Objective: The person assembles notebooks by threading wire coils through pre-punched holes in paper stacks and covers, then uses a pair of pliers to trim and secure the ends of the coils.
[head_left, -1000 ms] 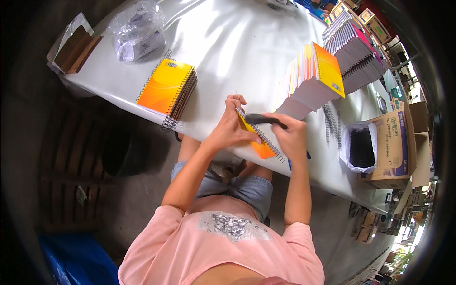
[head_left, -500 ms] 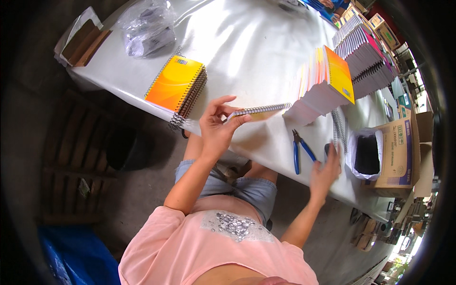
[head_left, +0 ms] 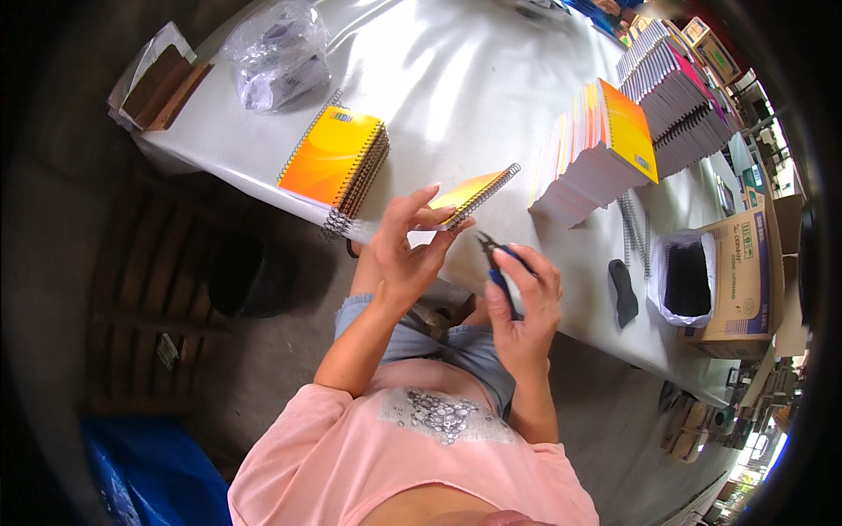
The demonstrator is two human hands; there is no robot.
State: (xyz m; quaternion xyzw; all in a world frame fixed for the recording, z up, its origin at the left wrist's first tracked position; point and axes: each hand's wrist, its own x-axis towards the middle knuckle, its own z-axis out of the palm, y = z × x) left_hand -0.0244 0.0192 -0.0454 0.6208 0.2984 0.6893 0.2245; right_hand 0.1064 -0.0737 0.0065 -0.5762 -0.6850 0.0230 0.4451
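Between the thumb and fingers of my left hand (head_left: pixel 410 245) is a spiral notebook (head_left: pixel 469 191) with a yellow-orange cover, tilted so its coil faces right. My right hand (head_left: pixel 529 302) is wrapped round blue-handled cutting pliers (head_left: pixel 504 272). Their dark jaws point up toward the near end of the notebook's coil, a small distance from it. To the left of my hands lies a stack of coiled yellow-orange notebooks (head_left: pixel 331 156). A taller leaning stack of yellow-orange notebooks (head_left: pixel 627 131) stands to the right.
A black object (head_left: pixel 623 294) lies near the table's front edge, beside loose wire coils (head_left: pixel 633 232). At right are a white-lined container (head_left: pixel 684 280) and a cardboard box (head_left: pixel 737 272). Clear plastic wrapping (head_left: pixel 276 57) and an open brown box (head_left: pixel 162 83) sit far left. Grey-edged stacks (head_left: pixel 680 114) stand far right.
My right hand has moved left from beside the black object and picked the pliers up off the table. My left hand has turned the notebook so its coil slants upward to the right.
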